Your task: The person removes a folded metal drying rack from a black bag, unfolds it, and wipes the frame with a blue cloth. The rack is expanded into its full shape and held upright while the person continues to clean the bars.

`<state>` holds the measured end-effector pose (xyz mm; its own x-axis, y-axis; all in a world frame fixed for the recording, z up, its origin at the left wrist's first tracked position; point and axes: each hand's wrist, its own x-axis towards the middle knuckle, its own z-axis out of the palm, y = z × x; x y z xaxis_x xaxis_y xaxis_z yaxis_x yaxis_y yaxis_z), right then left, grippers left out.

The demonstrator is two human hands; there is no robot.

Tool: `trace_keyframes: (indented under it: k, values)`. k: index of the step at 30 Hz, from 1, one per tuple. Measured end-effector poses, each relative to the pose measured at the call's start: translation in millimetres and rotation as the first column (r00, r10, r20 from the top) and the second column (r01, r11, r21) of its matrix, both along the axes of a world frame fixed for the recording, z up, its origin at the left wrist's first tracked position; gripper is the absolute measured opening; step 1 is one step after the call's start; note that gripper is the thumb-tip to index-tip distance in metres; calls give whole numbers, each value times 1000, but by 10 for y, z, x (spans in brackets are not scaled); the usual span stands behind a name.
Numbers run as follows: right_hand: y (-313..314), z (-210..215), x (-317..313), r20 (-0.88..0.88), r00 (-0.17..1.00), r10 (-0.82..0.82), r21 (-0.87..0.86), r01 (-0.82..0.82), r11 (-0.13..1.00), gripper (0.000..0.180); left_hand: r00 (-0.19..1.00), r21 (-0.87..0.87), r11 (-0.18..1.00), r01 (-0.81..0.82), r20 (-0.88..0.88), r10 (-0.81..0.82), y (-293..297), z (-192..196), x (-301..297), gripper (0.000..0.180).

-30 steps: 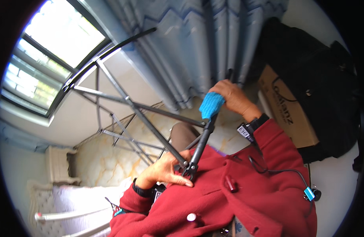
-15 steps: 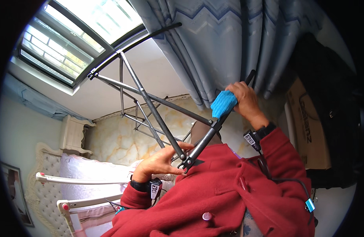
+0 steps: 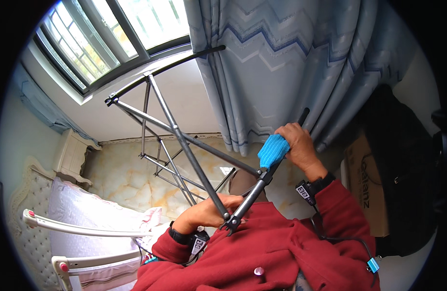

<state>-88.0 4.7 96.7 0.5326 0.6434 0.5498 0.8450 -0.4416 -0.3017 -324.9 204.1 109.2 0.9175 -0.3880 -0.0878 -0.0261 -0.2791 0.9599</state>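
Observation:
A grey metal folding drying rack stands tilted in front of me, its legs crossing over the marbled floor. My left hand grips the lower joint of the rack near my chest. My right hand holds the rack's upper bar next to a bright blue padded sleeve that wraps that bar. I wear a red jacket and a small device on each wrist.
A blue zigzag-patterned curtain hangs behind the rack under a window. A cardboard box and a black bag sit at the right. At the left are a bed with a pillow, white rails and a white nightstand.
The view has swung, so the rack, window and bed now show more fully. Both hands keep their grip on the rack, which sits a little more upright.

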Motion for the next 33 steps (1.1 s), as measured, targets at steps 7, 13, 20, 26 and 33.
trace_keyframes:
  k: [7, 13, 20, 26, 33]
  values:
    - [182, 190, -70, -1, 973, 229, -119, -228, 966, 22, 923, -183, 938, -294, 202, 328, 144, 9, -446, 13]
    - [-191, 374, -559, 12, 969, 247, 30, -247, 968, 18, 913, -513, 808, -290, 104, 394, 227, 339, -833, 31]
    - [-403, 312, -653, 11, 985, 170, 80, -171, 982, 15, 962, -145, 987, -70, 251, 105, 171, 578, -604, 19]
    - [-524, 305, -615, 0, 979, 205, 129, -203, 971, 16, 997, -59, 998, -16, 69, 20, 3, 745, -618, 29]
    - [-968, 330, -1053, -20, 993, 113, 53, -112, 992, 17, 996, -239, 968, 73, 69, -58, 2, 807, -601, 26]
